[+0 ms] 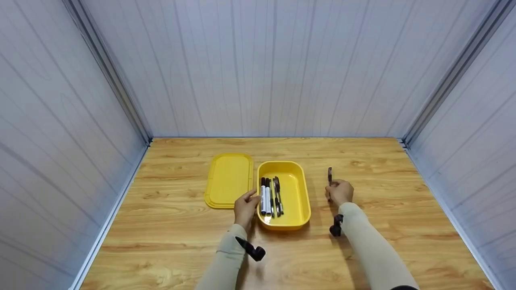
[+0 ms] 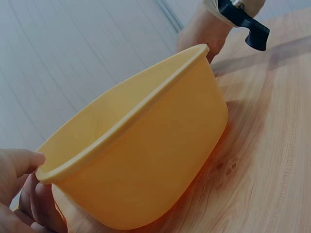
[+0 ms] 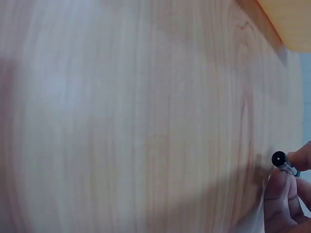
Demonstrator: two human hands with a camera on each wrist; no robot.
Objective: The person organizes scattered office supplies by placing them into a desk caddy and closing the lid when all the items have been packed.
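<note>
A yellow plastic box point(image 1: 296, 201) stands uncovered on the table. Along its left side lie two white-barrelled markers point(image 1: 265, 199) with black caps, and beside them several slim black-and-clear pens point(image 1: 277, 197). My left hand point(image 1: 246, 207) pinches the box's left rim; the left wrist view has the thumb point(image 2: 24, 161) over the rim and the other fingers outside the wall. To the right of the box, my right hand point(image 1: 340, 191) holds a black pen point(image 1: 329, 174) between thumb and fingers, its dark end pointing away from me. In the right wrist view, the pen's round black end point(image 3: 279, 158) shows.
Left of the box lies a flat yellow lid point(image 1: 229, 179). Everything rests on a wood-grain table point(image 1: 177, 241), enclosed by pale panel walls point(image 1: 258, 72) at the back and both sides. A black camera mount sits on each wrist.
</note>
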